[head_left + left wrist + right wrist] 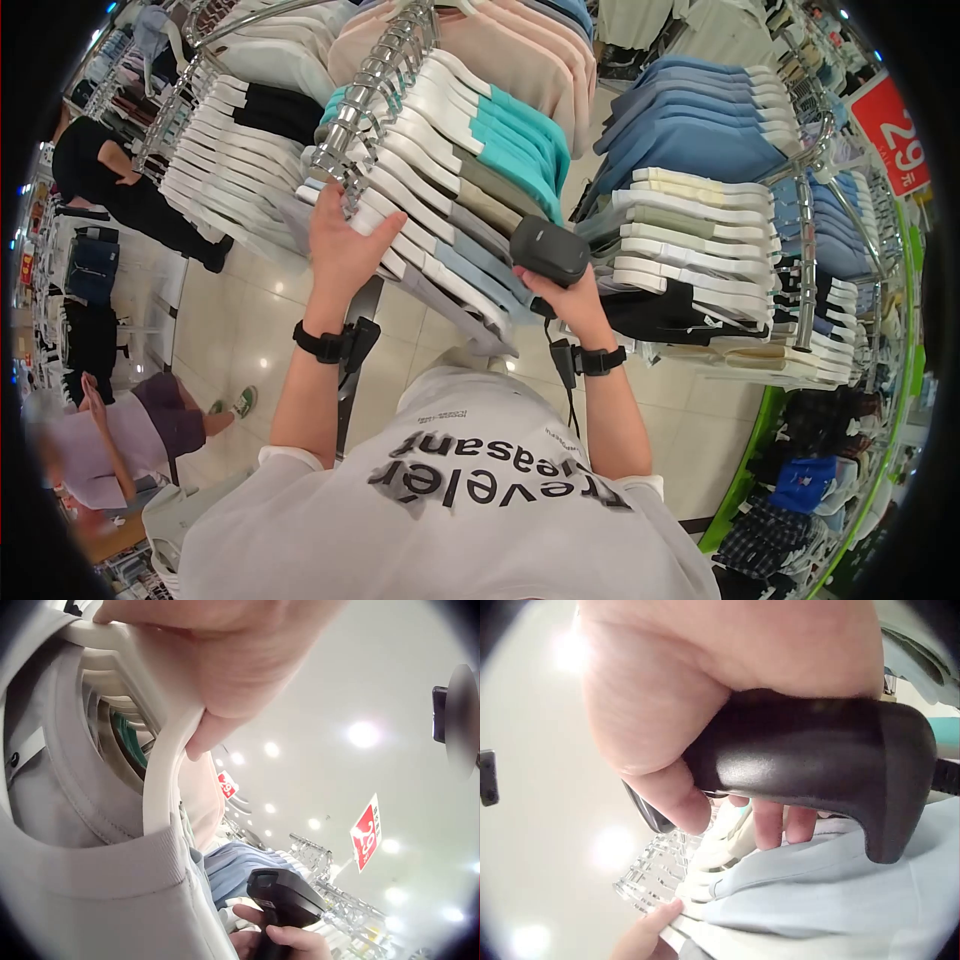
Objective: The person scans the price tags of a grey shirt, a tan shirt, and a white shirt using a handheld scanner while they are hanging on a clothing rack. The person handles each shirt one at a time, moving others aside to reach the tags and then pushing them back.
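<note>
My left hand (345,245) grips a white hanger at the near end of the chrome rail (350,130). In the left wrist view, that hand (247,667) has its fingers and thumb on either side of the white hanger (161,776), which carries a light grey shirt (90,870). My right hand (572,298) holds a black handheld scanner (550,250) beside the hanging shirts. The right wrist view shows the fingers of this hand (735,667) curled round the black handle (802,750), with pale blue fabric (817,877) behind it.
Turquoise shirts (520,145) and pink shirts (500,45) hang farther along the rail. Another rack with blue shirts (690,130) stands to the right. A person in black (130,190) and one in a lilac top (110,440) are on the left. Tiled floor (270,330) lies below.
</note>
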The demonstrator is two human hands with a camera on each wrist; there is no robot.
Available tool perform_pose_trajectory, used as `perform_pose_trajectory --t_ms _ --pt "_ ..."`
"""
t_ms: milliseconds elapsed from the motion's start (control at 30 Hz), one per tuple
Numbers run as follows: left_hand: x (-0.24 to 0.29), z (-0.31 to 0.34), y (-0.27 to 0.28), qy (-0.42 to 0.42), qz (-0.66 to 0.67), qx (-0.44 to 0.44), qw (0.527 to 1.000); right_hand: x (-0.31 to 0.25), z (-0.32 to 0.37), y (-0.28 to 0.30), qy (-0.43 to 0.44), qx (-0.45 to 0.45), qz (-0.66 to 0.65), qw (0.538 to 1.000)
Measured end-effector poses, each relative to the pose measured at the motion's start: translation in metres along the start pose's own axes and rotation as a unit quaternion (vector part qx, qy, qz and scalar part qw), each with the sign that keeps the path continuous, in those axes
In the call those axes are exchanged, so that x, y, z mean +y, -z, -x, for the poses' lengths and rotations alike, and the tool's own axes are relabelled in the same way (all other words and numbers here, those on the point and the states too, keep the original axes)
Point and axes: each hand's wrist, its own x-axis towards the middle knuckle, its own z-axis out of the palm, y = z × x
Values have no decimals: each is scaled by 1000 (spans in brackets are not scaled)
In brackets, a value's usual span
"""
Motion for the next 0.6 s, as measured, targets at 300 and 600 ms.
perform_pose_trajectory --t_ms 300,600 --pt "29 -8 0 18 -28 19 999 3 11 -12 10 -46 81 996" --pt "5 -8 -4 38 -28 7 999 13 -3 -24 -4 -80 62 995"
